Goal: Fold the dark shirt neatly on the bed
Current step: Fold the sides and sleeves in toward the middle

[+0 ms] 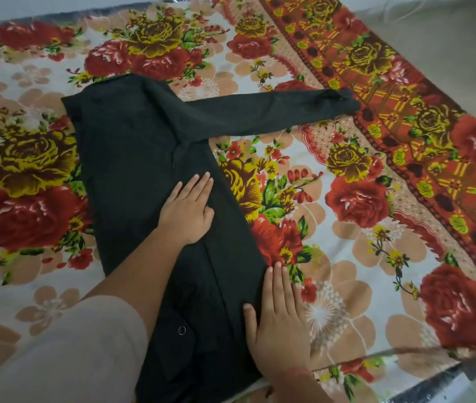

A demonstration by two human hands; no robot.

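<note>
The dark shirt lies flat on the flowered bed, its body running from the near edge toward the far left. One long sleeve stretches straight out to the right, its cuff near the red border. My left hand presses flat on the middle of the shirt, fingers straight. Near the bed's front edge, my right hand lies flat on the shirt's right edge, partly on the sheet. A small round button shows near the front.
The bed sheet has large red and yellow roses and a red patterned border on the right. The bed's near edge runs along the bottom right; grey floor lies beyond the right side.
</note>
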